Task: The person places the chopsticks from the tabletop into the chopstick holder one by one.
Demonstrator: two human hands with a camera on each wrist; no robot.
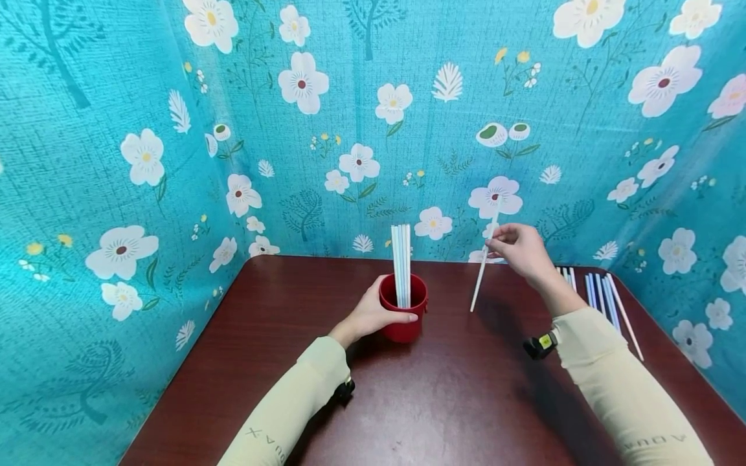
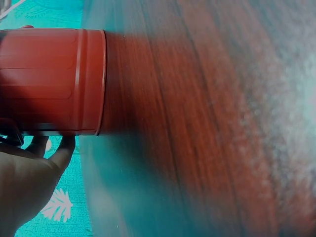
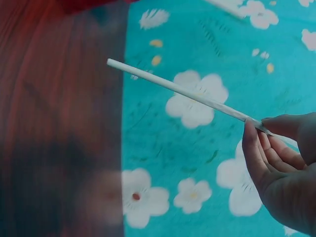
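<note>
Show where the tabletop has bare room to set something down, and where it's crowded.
Free: between the left hand and the left edge of the table; this side of the red container, between the sleeves. Crowded: the right end, where sticks lie beside the right sleeve.

Red cup (image 1: 402,332) and sticks (image 1: 612,309) on brown table (image 1: 443,395)

Free passage between cup (image 1: 403,331) and stick (image 1: 480,277)
Upright sticks (image 1: 402,265) rise from the cup; curtain (image 1: 350,116) bars the back.

Hands (image 1: 377,310) (image 1: 520,251) well apart, right higher
</note>
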